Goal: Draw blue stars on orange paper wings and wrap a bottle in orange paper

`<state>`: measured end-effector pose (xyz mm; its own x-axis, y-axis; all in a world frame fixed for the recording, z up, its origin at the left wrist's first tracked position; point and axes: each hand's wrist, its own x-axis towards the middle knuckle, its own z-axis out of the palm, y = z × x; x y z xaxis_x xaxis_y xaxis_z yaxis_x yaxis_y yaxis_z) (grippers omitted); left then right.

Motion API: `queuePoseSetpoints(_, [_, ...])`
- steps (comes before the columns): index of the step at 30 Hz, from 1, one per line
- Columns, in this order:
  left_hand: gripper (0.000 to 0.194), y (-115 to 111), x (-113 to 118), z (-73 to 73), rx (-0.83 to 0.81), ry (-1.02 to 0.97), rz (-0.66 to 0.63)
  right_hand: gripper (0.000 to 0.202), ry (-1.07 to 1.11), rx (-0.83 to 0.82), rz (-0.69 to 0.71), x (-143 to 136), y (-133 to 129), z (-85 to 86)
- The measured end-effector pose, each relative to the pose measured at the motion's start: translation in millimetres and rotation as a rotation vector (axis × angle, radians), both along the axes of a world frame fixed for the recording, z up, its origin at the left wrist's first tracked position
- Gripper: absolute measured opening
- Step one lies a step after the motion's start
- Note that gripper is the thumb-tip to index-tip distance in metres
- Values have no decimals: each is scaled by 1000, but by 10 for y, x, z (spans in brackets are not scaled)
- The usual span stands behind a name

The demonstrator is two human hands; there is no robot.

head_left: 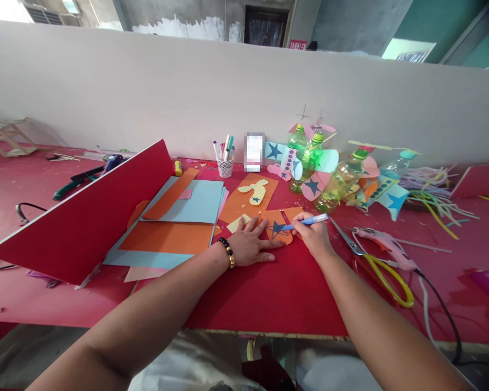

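My right hand (pixel 313 236) grips a blue marker (pixel 313 219), its tip on a dark blue star (pixel 277 229) drawn on an orange paper piece (pixel 287 216). The star is partly filled in, with outlined points. My left hand (pixel 255 244) lies flat with fingers spread, pressing on the orange piece's left edge. A pale yellow paper scrap (pixel 238 224) sits beside the left fingers. Behind, an orange sheet (pixel 248 190) carries a pale yellow cut-out (pixel 257 194) with a small star.
Coloured sheets (pixel 167 237) are stacked at left beside a red upright board (pixel 89 217). A pen cup (pixel 225 165) stands behind. Decorated plastic bottles (pixel 342 182) stand at right, near yellow-handled scissors (pixel 385 277) and a pink glue gun (pixel 385 244) with a cord.
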<state>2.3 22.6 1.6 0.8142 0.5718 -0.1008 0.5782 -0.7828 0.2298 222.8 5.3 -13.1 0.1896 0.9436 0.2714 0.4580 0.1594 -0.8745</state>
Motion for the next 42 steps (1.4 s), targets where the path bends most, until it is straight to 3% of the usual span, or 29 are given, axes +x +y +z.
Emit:
queuePoseSetpoints(15, [54, 7, -1, -16, -2, 1, -1, 11, -49, -22, 30, -39, -19, 26])
queuePoseSetpoints(34, [51, 2, 5, -4, 7, -3, -3, 10, -103, -26, -96, 58, -18, 2])
queuePoseSetpoints(42, [53, 0, -4, -3, 17, 20, -2, 13, -113, -26, -132, 41, -41, 77])
